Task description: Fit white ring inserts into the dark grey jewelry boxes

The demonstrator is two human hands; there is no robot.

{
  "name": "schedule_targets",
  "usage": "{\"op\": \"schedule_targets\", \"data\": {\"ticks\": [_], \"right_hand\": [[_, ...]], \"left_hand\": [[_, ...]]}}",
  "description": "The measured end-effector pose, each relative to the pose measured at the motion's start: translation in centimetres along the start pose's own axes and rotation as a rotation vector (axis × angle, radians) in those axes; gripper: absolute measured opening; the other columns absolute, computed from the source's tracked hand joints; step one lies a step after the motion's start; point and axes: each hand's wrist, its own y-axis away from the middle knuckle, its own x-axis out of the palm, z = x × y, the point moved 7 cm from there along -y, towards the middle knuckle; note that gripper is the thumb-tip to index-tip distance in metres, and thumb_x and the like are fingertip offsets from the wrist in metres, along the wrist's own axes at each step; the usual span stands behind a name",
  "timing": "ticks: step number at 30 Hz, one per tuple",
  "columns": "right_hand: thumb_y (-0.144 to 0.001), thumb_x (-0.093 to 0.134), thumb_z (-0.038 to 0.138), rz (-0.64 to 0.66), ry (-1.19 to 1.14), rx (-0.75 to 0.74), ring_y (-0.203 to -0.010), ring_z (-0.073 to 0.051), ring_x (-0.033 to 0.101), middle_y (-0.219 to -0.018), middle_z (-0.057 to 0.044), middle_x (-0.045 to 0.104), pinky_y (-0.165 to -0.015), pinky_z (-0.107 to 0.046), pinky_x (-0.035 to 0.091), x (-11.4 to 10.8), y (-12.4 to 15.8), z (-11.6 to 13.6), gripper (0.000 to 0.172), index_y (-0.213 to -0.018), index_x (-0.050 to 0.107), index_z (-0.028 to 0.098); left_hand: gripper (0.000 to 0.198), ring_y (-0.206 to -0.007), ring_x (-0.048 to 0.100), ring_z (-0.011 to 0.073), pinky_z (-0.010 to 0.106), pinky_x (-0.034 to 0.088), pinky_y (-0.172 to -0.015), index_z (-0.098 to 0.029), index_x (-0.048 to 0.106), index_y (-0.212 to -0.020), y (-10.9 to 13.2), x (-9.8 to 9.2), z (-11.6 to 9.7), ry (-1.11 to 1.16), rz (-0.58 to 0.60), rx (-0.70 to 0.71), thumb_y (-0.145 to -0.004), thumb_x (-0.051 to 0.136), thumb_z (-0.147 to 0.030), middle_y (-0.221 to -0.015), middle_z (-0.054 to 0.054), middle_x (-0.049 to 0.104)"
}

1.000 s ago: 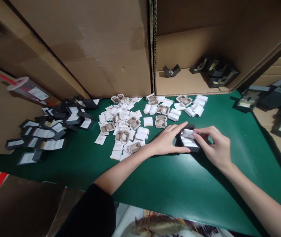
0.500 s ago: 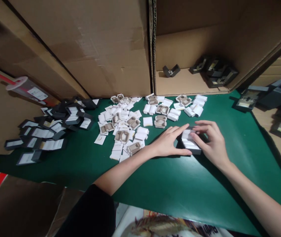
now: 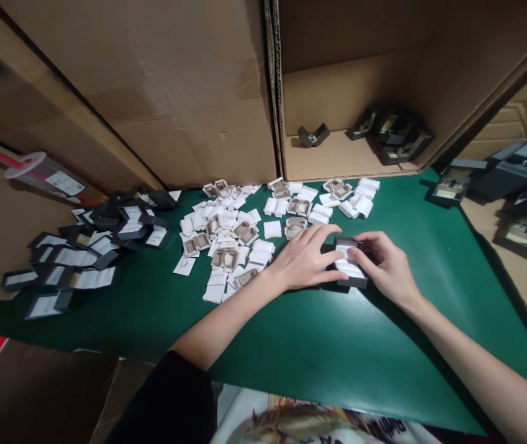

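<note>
Your L hand [image 3: 307,259] is R of centre in the frame, palm down w/ fingers fanned wide; a finger and the thumb meet the L side of the small black box [image 3: 356,282], and the topmost finger sticks out by its far L corner. No firm grip visible there. Your R hand [image 3: 386,265] is on the box's other side, part curled: thumb tip on the white insert [image 3: 347,267] inside, forefinger bent at the far R edge. Can't tell if it's pinching anything; the other fingers are mostly hidden.

The box sits open side up on the green table [image 3: 291,345], btwn your hands, just R of & below mid-frame. Just L of & above your L hand, centre of frame, there's a loose spread of white & grey-brown card inserts [image 3: 226,222], some face up, some flipped.

Mid-left: a heap of black boxes w/ white linings [image 3: 78,256], a clear cup [image 3: 36,169] w/ red straw leaning behind it. Upper R: a big carton [image 3: 328,98] on its side, w/ dark open cases [image 3: 397,139] inside. More black cases [image 3: 506,179] at the R edge, partly cut off.
</note>
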Motion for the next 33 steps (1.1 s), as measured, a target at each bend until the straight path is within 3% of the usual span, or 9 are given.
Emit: {"op": "schedule_targets", "data": {"ticks": [6, 15, 25, 30, 33], "right_hand": [[-0.079, 0.066, 0.036, 0.064, -0.053, 0.017, -0.074, -0.017, 0.063, -0.083, -0.003, 0.065, -0.067, -0.031, 0.051, 0.3, 0.0, -0.5, 0.031, -0.103, 0.054, 0.021], [-0.078, 0.066, 0.033, -0.018, -0.057, 0.027, -0.059, -0.013, 0.053, -0.070, 0.002, 0.055, -0.054, -0.027, 0.044, 0.2, -0.2, -0.8, 0.024, -0.093, 0.052, 0.022], [-0.082, 0.061, 0.035, -0.049, -0.131, 0.060, -0.070, -0.014, 0.057, -0.085, -0.002, 0.059, -0.063, -0.028, 0.046, 0.3, -0.1, -1.3, 0.017, -0.087, 0.053, 0.021], [-0.083, 0.060, 0.035, -0.038, -0.149, 0.061, -0.067, -0.013, 0.054, -0.082, -0.001, 0.057, -0.061, -0.027, 0.044, 0.5, 0.0, -1.4, 0.015, -0.084, 0.052, 0.021], [-0.083, 0.061, 0.037, 0.007, -0.167, 0.093, -0.068, -0.014, 0.055, -0.081, -0.002, 0.059, -0.062, -0.027, 0.044, 0.7, 0.1, -1.5, 0.018, -0.084, 0.053, 0.021]], "left_hand": [[0.047, -0.120, 0.046, 0.0263, 0.041, 0.042, -0.095, -0.021, 0.067, -0.107, 0.1, 0.6, 0.3, -0.100, 0.009, -0.022, -0.094, 0.035, -0.054, -0.132, 0.012, 0.049], [0.045, -0.113, 0.048, 0.0271, 0.043, 0.042, -0.089, -0.023, 0.062, -0.116, -0.1, 1.3, -0.5, -0.237, 0.111, -0.045, -0.097, 0.031, -0.049, -0.142, 0.009, 0.043], [0.041, -0.108, 0.052, 0.0230, 0.039, 0.042, -0.089, -0.025, 0.059, -0.117, 0.0, 0.9, -1.2, -0.340, 0.195, -0.101, -0.099, 0.029, -0.047, -0.146, 0.006, 0.038], [0.051, -0.106, 0.053, 0.0230, 0.036, 0.042, -0.088, -0.019, 0.052, -0.126, 0.1, 1.1, -2.2, -0.382, 0.152, -0.105, -0.097, 0.028, -0.053, -0.138, 0.009, 0.046], [0.056, -0.101, 0.055, 0.0251, 0.038, 0.042, -0.085, -0.016, 0.052, -0.126, 0.2, 1.0, -2.4, -0.402, 0.145, -0.189, -0.096, 0.026, -0.056, -0.123, 0.011, 0.056]]}}
